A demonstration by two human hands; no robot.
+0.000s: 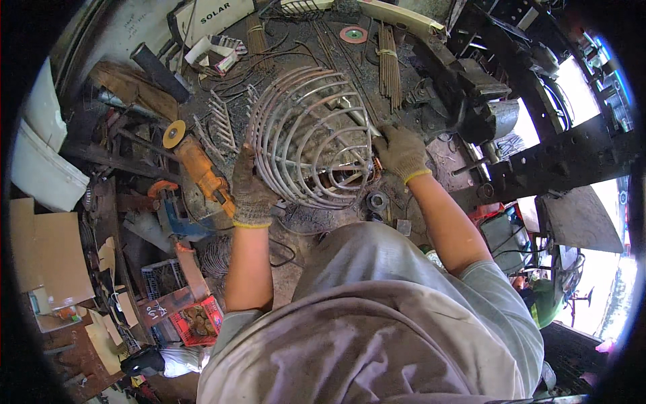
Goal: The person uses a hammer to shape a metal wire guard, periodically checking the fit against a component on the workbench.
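In the head view, a white panel (214, 21) at the top carries large dark capitals, and a brown box (160, 310) at lower left bears pale handwritten marks. Faint writing shows on the wall (131, 30) too.

The round metal cage (306, 138) sits between the two gloved hands, above the person's knee. The left hand (254, 192) rests against the cage's left side; bars hide part of its fingers, so I cannot tell how far its grip is closed. The right hand (402, 149) curls in at the right edge, where a silver pipe (356, 120) meets it — whether its grip clamps pipe or cage, I cannot tell.

Room is tight on the left: an orange grinder (202, 174) lies just beside the left hand. A metal ring (377, 201) sits near the cage's lower edge. Beyond the cage lie bundled rods (389, 74); right of the right hand — a bare patch of floor (445, 160), then heavy dark metalwork (531, 161).
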